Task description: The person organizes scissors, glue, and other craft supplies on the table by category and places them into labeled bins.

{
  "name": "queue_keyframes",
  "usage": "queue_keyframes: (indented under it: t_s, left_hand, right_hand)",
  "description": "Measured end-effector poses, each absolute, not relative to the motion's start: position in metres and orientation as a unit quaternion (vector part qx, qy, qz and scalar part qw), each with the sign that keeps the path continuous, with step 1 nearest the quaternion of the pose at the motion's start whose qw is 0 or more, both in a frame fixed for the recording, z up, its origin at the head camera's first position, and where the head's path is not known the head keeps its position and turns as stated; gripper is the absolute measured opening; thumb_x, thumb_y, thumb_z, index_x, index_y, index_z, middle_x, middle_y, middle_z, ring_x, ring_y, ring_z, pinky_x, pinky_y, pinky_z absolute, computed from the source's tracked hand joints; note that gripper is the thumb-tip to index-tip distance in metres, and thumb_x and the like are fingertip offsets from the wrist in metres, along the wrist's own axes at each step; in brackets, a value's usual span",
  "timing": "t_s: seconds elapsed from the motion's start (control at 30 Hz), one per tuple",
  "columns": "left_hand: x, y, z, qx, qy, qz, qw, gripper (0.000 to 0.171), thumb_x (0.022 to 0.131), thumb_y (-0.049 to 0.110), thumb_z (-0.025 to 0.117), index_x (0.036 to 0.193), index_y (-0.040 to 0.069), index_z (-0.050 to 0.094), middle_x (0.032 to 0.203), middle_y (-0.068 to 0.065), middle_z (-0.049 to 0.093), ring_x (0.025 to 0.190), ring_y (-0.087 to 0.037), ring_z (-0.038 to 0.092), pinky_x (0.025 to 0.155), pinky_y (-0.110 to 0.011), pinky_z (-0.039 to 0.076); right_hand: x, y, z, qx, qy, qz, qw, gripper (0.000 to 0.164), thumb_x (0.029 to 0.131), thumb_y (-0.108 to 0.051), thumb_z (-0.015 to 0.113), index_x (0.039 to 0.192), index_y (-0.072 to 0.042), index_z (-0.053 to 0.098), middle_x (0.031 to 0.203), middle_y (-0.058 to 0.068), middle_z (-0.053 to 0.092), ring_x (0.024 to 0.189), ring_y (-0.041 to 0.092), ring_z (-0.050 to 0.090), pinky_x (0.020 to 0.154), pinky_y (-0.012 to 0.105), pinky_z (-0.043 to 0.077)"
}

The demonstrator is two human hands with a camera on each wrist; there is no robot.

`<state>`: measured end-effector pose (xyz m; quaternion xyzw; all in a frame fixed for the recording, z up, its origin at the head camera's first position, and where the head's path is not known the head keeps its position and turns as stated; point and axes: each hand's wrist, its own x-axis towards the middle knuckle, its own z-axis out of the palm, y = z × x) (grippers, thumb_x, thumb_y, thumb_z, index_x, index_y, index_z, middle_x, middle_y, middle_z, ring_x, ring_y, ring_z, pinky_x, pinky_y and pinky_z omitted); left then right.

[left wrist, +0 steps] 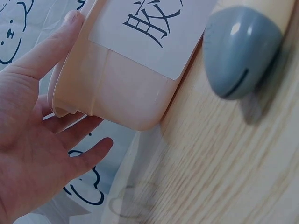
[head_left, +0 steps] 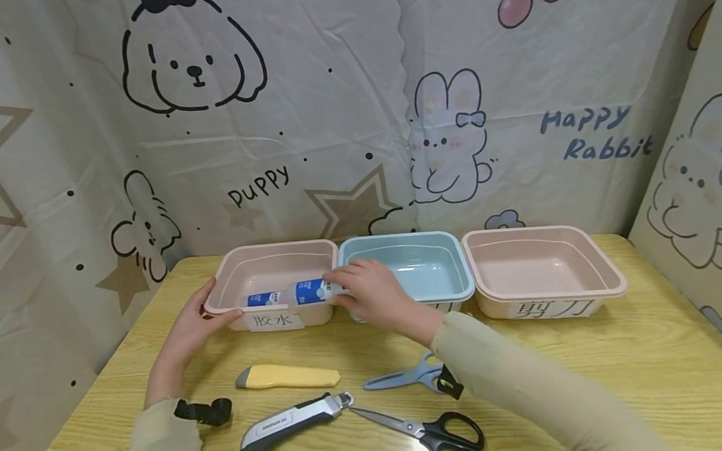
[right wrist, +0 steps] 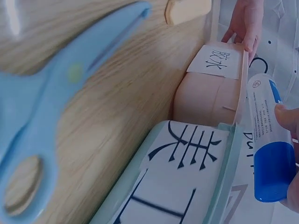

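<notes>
My left hand [head_left: 190,325] holds the left pink bin [head_left: 318,316] at its front left corner, thumb along the front rim and fingers around the side. My right hand [head_left: 374,295] grips a glue bottle [head_left: 309,292] with a blue and white label, tilted on its side over that bin's right front rim. In the right wrist view the held bottle's blue end [right wrist: 274,172] shows below the fingers. Inside the left bin lies a second blue-labelled glue bottle [head_left: 265,299], partly hidden by the front wall.
A blue bin [head_left: 406,238] and another pink bin [head_left: 547,297] stand to the right, with paper labels in front. Nearer lie a yellow cutter [head_left: 292,376], a grey and black utility knife [head_left: 295,423], blue scissors [head_left: 401,378] and black-handled scissors [head_left: 432,433]. A printed curtain [head_left: 342,116] hangs behind.
</notes>
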<state>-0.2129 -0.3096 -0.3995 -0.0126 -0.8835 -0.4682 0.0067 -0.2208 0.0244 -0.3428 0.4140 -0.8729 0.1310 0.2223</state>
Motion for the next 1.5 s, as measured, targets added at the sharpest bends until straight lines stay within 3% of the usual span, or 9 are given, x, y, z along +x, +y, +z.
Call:
queue_keyframes:
  t_s: [0.53,0.77,0.97,1.27,1.5]
  left_hand:
    - [-0.213,-0.309,-0.4,-0.006,-0.886,-0.464,0.008,0.097,0.079,0.041,0.067,0.147,0.014,0.004,0.151,-0.019,0.007,0.133,-0.043,0.017,0.103,-0.06,0.023]
    - [-0.212,-0.311,-0.402,0.011,-0.89,-0.455,0.005,0.1,0.077,0.047,0.067,0.147,0.016,0.002,0.152,-0.017,0.006,0.134,-0.043,0.015,0.102,-0.061,0.022]
    - [-0.214,-0.311,-0.403,0.001,-0.886,-0.464,0.007,0.099,0.078,0.044,0.067,0.147,0.015,0.003,0.151,-0.018,0.009,0.133,-0.043,0.018,0.102,-0.061,0.023]
    - [-0.212,-0.309,-0.401,0.012,-0.892,-0.452,0.002,0.099,0.078,0.046,0.066,0.147,0.017,0.001,0.151,-0.018,0.006,0.134,-0.044,0.016,0.102,-0.062,0.022]
    - [-0.214,-0.308,-0.401,0.013,-0.89,-0.456,0.002,0.1,0.078,0.046,0.066,0.147,0.018,0.002,0.151,-0.019,0.007,0.133,-0.045,0.018,0.101,-0.063,0.022]
  right_hand:
    - [-0.245,-0.028,-0.345,0.365,-0.903,0.111,0.197,0.032,0.085,-0.034,0.063,0.113,-0.021,0.065,0.107,-0.007,0.066,0.099,0.012,0.059,0.078,0.028,0.048]
    - [-0.252,-0.046,-0.346,0.347,-0.916,0.097,0.178,0.031,0.085,-0.037,0.062,0.113,-0.026,0.065,0.103,-0.009,0.067,0.098,0.013,0.058,0.093,0.032,0.042]
    - [-0.256,-0.056,-0.351,0.337,-0.921,0.108,0.164,0.031,0.084,-0.035,0.064,0.112,-0.024,0.066,0.101,-0.008,0.068,0.088,0.012,0.057,0.083,0.031,0.045]
    - [-0.268,-0.07,-0.355,0.298,-0.933,0.167,0.116,0.035,0.084,-0.035,0.064,0.116,-0.022,0.064,0.092,-0.006,0.069,0.072,0.007,0.054,0.066,0.021,0.044]
    - [-0.277,-0.08,-0.362,0.267,-0.94,0.199,0.075,0.036,0.085,-0.034,0.061,0.12,-0.022,0.061,0.106,-0.005,0.066,0.078,0.006,0.054,0.074,0.021,0.047]
